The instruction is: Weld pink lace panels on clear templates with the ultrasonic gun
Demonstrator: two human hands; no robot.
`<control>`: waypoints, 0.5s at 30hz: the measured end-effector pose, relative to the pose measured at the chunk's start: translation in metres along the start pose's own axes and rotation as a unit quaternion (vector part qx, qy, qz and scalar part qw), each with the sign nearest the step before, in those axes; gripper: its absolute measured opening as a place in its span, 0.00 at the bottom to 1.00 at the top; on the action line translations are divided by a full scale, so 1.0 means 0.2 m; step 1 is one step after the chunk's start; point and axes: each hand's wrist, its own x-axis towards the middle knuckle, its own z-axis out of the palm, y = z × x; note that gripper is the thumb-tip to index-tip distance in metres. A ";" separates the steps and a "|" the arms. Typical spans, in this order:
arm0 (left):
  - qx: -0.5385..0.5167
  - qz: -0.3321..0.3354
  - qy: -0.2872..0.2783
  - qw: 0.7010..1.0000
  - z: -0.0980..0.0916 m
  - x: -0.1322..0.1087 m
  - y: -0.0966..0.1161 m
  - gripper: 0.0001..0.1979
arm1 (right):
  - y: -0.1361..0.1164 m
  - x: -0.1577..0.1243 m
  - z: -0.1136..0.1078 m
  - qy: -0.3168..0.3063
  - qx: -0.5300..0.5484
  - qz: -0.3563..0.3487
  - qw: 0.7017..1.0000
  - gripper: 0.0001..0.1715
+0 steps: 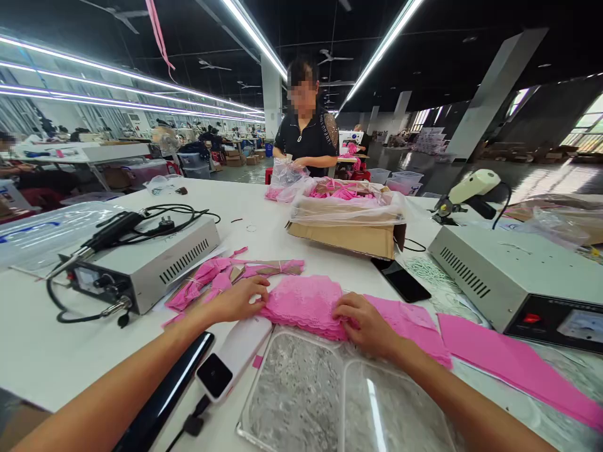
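On the table point(28, 339), a pink lace stack point(304, 302) is gripped at 2 sides by the left hand's point(239, 299) and right hand's point(365, 321) curled fingers. Light, soft, probably slippery between layers, it is best pinched through its full thickness.

Pink lace point(304, 304) on white table point(28, 339)

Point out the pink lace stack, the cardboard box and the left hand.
Pink lace stack point(304, 301), head view: middle of its top.
Cardboard box point(342, 238), head view: its near side.
Left hand point(241, 298), head view: its back.
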 end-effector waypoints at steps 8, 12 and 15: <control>0.039 0.106 -0.020 0.993 0.15 0.17 0.37 0.08 | 0.09 -0.28 -0.34 0.024 -0.049 0.166 0.985 0.11; 0.093 0.150 -0.074 0.982 0.39 0.35 0.60 0.03 | 0.11 -0.41 -0.40 0.012 -0.058 0.206 0.977 0.10; 0.144 0.162 -0.111 0.970 0.50 0.47 0.68 0.06 | 0.11 -0.45 -0.40 0.004 -0.049 0.213 0.976 0.11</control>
